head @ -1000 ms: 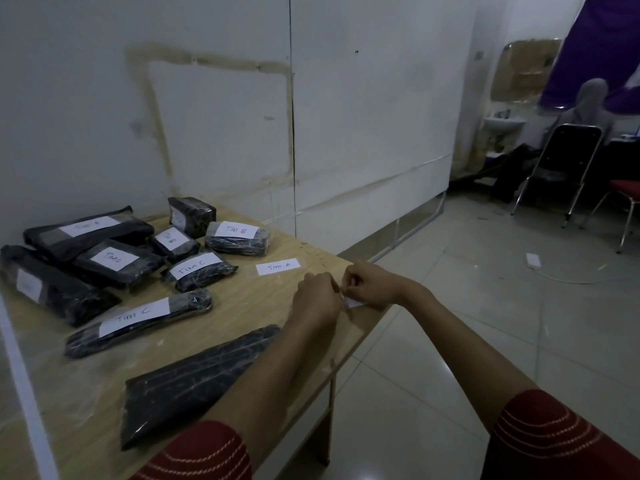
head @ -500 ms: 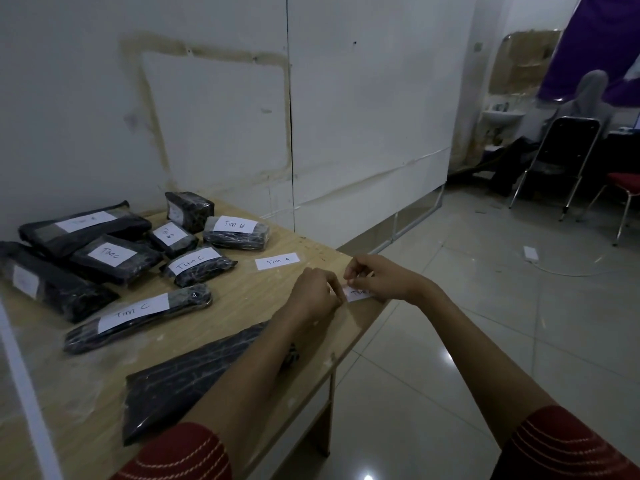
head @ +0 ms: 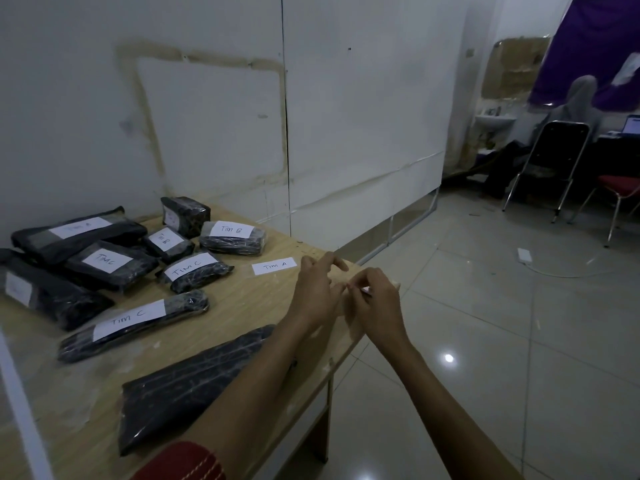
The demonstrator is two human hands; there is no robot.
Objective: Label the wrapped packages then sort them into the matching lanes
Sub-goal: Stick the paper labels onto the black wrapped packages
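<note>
Where the wooden table (head: 225,317) meets the white wall, it carries nine black wrapped packages and one loose label. The unlabelled package (head: 187,386), long and flat, lies at an angle near the front edge, with its right end hidden behind the left forearm. The far-left package (head: 48,296) and the rear long package (head: 78,233) each bear a white label too blurred to read. The slim TIM C package (head: 131,323) lies between the unlabelled package and the rear group. In that group, the TIMC package (head: 110,263) lies just beside the short TIM C package (head: 194,271). Behind these are the right TIM B package (head: 233,235), the small TIM B package (head: 168,242) and the block package (head: 185,214), the last nearest the wall. Both hands are held over the right corner of the table, fingertips meeting. The right hand (head: 377,303) pinches a paper slip (head: 366,290), apparently a small white label, between thumb and forefinger, with its other fingers curled. The left hand (head: 317,292) has its forefinger raised and its other fingers loosely bent toward the slip; whether it grips the slip cannot be determined. The TIM A label (head: 274,266) lies flat on the table, just left of the left hand.
</note>
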